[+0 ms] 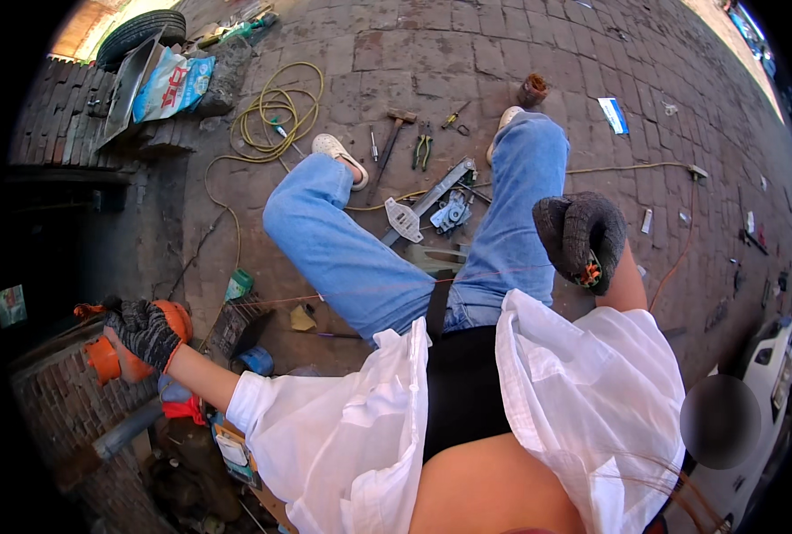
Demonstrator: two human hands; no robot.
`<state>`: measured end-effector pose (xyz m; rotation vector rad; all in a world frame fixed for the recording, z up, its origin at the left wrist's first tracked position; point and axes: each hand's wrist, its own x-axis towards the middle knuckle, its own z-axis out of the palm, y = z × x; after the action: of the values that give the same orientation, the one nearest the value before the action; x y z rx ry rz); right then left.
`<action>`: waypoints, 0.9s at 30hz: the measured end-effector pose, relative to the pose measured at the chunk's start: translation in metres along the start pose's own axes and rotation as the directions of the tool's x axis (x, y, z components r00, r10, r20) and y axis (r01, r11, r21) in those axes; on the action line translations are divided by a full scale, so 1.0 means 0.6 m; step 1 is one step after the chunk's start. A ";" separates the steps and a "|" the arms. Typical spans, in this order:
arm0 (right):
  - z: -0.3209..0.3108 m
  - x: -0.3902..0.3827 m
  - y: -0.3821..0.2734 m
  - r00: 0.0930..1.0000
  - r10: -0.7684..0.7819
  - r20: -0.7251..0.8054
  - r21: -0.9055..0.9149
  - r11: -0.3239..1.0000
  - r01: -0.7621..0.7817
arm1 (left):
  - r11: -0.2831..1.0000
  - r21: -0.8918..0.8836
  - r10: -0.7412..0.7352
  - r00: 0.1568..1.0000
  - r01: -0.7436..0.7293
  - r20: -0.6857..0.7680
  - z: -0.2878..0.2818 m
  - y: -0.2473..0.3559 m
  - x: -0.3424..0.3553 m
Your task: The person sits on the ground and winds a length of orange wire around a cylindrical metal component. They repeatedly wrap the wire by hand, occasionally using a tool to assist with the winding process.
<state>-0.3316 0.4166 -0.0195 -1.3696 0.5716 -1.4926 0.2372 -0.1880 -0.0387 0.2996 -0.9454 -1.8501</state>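
My left hand [142, 334], in a dark gray knit glove, is at the far left, curled beside a bulky orange object [102, 360]; what its fingers grip is unclear. My right hand [581, 240], in a similar glove, is closed around a small bundle of orange and green wire [589, 272] above my right thigh. Thin reddish wire [298, 297] stretches across my lap between the hands. Between my legs on the paving lie a metal bar with a plate [403, 216] and a silvery mechanism [451, 213].
A hammer [401, 116], pliers [422, 147], a screwdriver [455, 116] and a coiled yellow hose [262, 111] lie ahead. A tire [142, 31] and sacks [173, 84] are upper left, beside brickwork and a dark opening. A rusty can [533, 91] is by my right foot. A white vehicle [770, 365] stands right.
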 end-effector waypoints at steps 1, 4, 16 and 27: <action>0.017 -0.005 -0.006 0.983 0.020 -0.183 0.053 0.999 -0.011 | 0.976 0.216 0.017 1.000 -0.020 0.017 0.012 -0.006 -0.005; 0.055 0.000 -0.008 0.777 0.074 -0.625 0.202 0.977 0.069 | 0.984 0.181 0.002 1.000 0.001 -0.014 0.179 -0.101 -0.022; 0.035 0.010 0.035 0.751 0.441 -0.492 0.721 0.689 0.068 | 0.994 0.071 -0.064 0.971 0.082 -0.228 0.174 -0.108 -0.017; -0.004 0.018 -0.050 0.459 0.836 -0.301 0.178 0.522 -0.834 | 0.962 0.272 0.201 0.775 -0.040 -0.600 0.169 -0.017 0.008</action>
<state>-0.3426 0.4186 0.0101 -0.5754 1.2643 -0.8632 0.1695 -0.1422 0.0222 0.9245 -0.6932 -1.3592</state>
